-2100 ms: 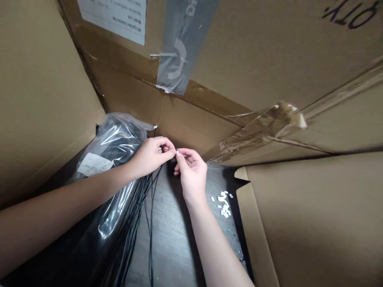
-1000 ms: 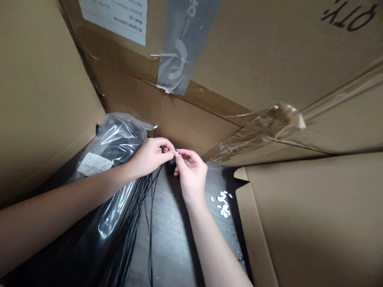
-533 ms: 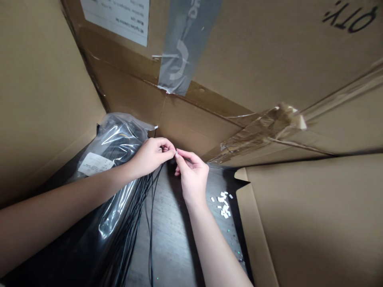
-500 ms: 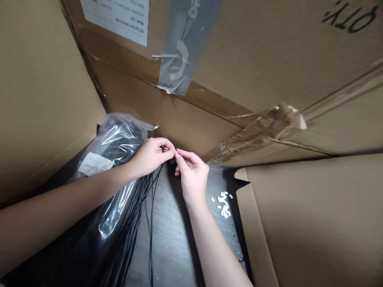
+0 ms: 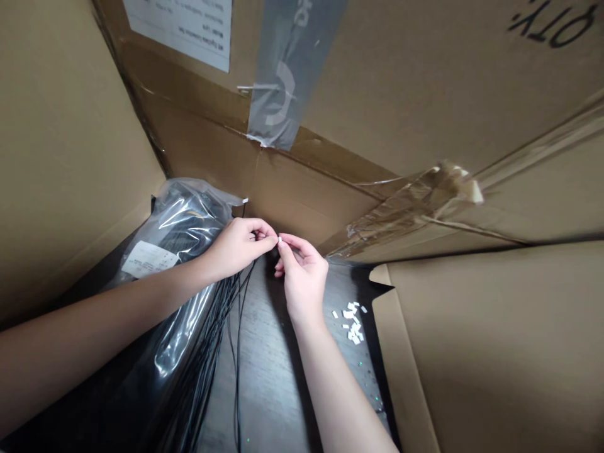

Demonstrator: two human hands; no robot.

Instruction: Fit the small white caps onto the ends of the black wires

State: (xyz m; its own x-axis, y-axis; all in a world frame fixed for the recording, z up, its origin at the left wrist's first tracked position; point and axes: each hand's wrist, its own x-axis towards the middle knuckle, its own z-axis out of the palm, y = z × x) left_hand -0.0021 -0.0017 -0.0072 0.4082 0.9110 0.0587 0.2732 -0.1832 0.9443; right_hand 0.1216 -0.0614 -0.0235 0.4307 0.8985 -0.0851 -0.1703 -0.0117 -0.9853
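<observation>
Left hand: fingers pinched on one of many black cables.
Right hand: fingers pinching one white tab.
Beside: roughly fifteen loose white tabs on the tabletop, right; plastic bag, left.

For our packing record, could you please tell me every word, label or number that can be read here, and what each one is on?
"QTY:" is handwritten upside down in black on the brown cardboard flap.
White paper label on the cardboard: too small to read.
Grey packing tape: printing too blurred to read.
White label on the clear plastic bag: too small to read.
</observation>
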